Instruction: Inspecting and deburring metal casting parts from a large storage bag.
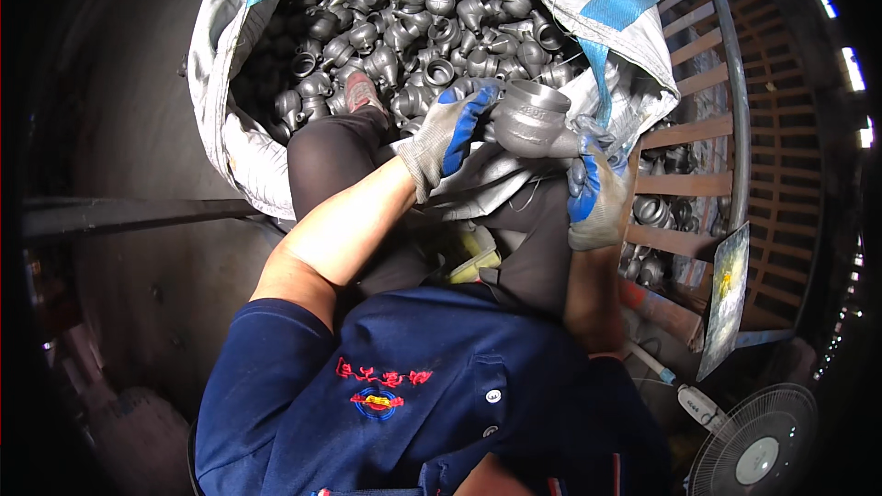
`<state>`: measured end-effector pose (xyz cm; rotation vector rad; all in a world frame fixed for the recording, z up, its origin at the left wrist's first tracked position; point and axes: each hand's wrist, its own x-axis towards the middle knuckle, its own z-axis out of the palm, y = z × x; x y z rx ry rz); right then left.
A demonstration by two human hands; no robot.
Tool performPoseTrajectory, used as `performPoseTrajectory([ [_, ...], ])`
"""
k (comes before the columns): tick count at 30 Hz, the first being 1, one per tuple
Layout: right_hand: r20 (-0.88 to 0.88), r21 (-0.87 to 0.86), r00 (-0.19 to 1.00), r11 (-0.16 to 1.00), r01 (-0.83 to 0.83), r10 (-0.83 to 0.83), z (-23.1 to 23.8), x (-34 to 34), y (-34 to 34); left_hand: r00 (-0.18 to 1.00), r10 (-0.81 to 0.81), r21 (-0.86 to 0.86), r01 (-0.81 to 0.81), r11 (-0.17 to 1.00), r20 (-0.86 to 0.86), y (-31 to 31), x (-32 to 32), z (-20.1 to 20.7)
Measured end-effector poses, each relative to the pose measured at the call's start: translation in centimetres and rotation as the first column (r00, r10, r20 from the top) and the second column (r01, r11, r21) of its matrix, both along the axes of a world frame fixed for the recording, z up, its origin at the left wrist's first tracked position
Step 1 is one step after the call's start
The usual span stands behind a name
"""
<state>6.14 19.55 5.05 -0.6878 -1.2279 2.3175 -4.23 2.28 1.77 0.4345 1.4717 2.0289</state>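
In front of my knees I hold up a dark grey metal casting point(531, 119), a round bowl-like body with a wide open collar on top and a narrower spout. My left hand point(457, 133), in a grey and blue coated glove, grips the body's left side, its fingertips partly behind it. At the right, my gloved right hand point(597, 188) is closed round the spout end. Just beyond both hands, a large white woven bulk bag point(216, 110) holds a heap of similar grey castings point(441, 5).
My shoe point(360, 90) rests among the castings in the bag. To the right stands a slatted rusty crate point(684, 186) with more castings behind its bars. A white fan point(758, 459) is at the lower right, and a dark metal bar point(138, 215) runs along the left.
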Motion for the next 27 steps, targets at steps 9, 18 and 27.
performPoseTrajectory([
  [9, 0.073, 0.197, 0.987, 0.968, -0.153, 0.141, 0.3, 0.2, 0.0, 0.958, 0.177, 0.031, -0.189, 0.981, 0.227, 0.0, -0.4, -0.6],
  [18, 0.138, 0.705, 0.987, 0.691, -0.159, 0.086, 2.3, 0.2, -2.8, 0.949, 0.283, -0.010, -0.284, 0.959, 0.136, 0.0, -0.3, -0.3],
  [27, -0.008, 0.606, 1.000, 0.795, -0.019, 0.030, 1.6, 0.0, -0.5, 0.950, 0.280, -0.038, -0.277, 0.960, 0.136, -0.2, -0.7, -0.1],
])
